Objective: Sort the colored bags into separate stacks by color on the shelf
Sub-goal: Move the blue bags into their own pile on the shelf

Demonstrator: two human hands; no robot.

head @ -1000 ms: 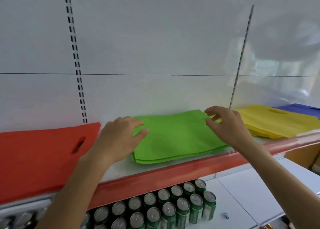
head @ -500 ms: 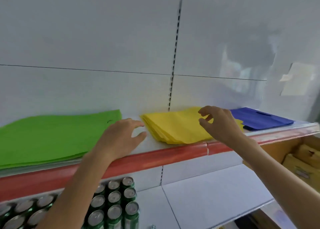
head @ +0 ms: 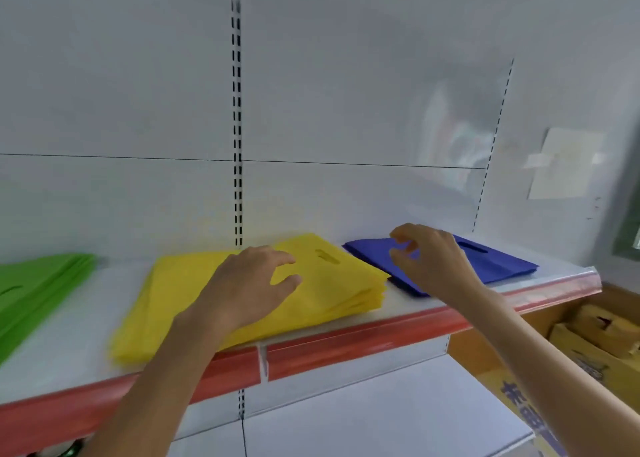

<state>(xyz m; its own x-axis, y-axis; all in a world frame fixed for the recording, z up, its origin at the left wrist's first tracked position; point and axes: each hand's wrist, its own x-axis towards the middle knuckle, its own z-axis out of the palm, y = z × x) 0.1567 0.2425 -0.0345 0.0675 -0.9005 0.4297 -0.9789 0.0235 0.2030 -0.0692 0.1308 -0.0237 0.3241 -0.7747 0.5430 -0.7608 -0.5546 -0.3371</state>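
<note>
Three flat stacks of bags lie on the white shelf [head: 79, 335] with a red front edge. A green stack [head: 31, 290] is at the far left, a yellow stack [head: 332, 287] in the middle and a blue stack [head: 491, 262] at the right. My left hand [head: 249, 287] hovers over the yellow stack with fingers spread and nothing in it. My right hand [head: 429, 259] is over the left part of the blue stack, fingers curled and apart, holding nothing. The hands hide part of both stacks.
A white back panel with a slotted upright [head: 237, 127] rises behind the shelf. Cardboard boxes [head: 588, 349] stand at the lower right. A lower white shelf [head: 363, 429] sits below. A paper note [head: 564, 162] is taped on the right wall.
The view has swung to the right: the orange stack has left the frame and the green one slid to the far left. Both hands moved right, from the green stack to the yellow and blue stacks.
</note>
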